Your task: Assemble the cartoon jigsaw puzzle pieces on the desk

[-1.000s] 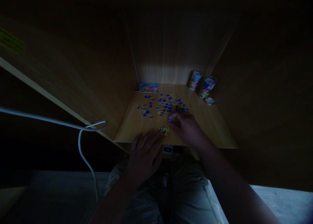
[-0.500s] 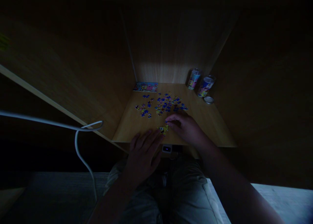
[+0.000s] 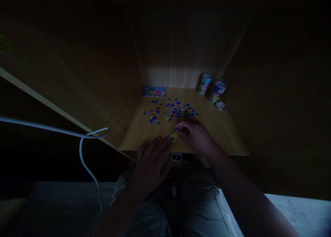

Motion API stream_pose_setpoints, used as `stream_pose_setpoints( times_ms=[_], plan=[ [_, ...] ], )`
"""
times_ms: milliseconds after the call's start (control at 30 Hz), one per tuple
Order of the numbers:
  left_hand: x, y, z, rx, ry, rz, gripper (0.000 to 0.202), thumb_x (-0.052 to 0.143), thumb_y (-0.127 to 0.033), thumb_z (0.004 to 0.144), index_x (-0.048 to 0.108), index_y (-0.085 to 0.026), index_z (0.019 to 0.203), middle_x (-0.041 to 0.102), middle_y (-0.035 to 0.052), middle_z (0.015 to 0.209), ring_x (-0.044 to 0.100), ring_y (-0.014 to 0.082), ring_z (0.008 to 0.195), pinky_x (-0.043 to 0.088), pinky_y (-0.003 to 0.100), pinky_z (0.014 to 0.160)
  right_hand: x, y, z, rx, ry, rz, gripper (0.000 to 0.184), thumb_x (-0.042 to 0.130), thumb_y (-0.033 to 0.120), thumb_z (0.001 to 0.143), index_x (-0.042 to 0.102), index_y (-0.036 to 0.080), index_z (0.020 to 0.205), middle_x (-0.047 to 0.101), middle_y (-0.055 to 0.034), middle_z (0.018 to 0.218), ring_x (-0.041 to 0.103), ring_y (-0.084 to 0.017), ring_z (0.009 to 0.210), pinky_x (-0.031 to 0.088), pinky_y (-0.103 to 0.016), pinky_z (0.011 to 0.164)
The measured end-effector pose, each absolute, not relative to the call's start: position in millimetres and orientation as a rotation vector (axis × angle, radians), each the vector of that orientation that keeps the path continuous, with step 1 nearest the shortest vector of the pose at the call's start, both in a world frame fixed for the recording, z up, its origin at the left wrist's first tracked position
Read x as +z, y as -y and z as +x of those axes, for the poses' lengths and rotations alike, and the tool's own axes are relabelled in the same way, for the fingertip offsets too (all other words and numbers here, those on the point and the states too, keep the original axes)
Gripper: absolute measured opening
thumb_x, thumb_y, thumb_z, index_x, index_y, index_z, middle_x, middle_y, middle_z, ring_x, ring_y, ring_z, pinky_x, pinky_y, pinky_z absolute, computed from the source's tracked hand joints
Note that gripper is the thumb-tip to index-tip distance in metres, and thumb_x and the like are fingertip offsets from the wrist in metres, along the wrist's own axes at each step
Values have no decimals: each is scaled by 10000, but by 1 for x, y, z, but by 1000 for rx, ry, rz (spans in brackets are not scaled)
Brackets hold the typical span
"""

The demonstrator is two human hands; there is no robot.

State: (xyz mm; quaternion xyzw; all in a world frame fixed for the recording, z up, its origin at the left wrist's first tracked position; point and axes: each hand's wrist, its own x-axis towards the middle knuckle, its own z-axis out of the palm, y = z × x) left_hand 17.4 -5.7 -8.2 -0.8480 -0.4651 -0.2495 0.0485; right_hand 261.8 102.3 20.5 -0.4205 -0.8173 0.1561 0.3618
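Landmark: yellow puzzle section (image 3: pixel 172 137). Just beyond it, blue piece (image 3: pixel 176 129) mostly covered by right hand (image 3: pixel 194 134); outline unreadable. At its near left, left hand (image 3: pixel 153 160): fingertip contact cannot be told. Farther beyond, loose pieces (image 3: pixel 177 110): prints too small to tell. Far left, white cable (image 3: pixel 51 127) cut off by frame edge.

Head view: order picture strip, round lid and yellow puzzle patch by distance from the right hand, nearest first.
1. Yellow puzzle patch: just left of the right hand.
2. Round lid: forward, to the right.
3. Picture strip: back left corner.
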Motion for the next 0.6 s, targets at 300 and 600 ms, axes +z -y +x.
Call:
stream_pose_setpoints(
  times_ms=[300,600],
  plan=[
    [-6,5,19,-743,1421,-2579,585,685,-327,1070,576,-292,1644,602,46,1694,533,335,1557,225,568,1357,25,-102,260,306,2230,-1020,134,764,174,1033,751,265,935,796,-4,953,717,-222,952,496,-423,976],
    [-4,6,18,-734,1412,-2563,586,653,-309,1073,576,-312,1654,624,52,1672,542,331,1555,250,560,1356,26,-114,258,93,2223,-1163,177,655,223,1088,810,260,1167,766,-90,1111,670,-298,1073,522,-482,1001]
  ],
)
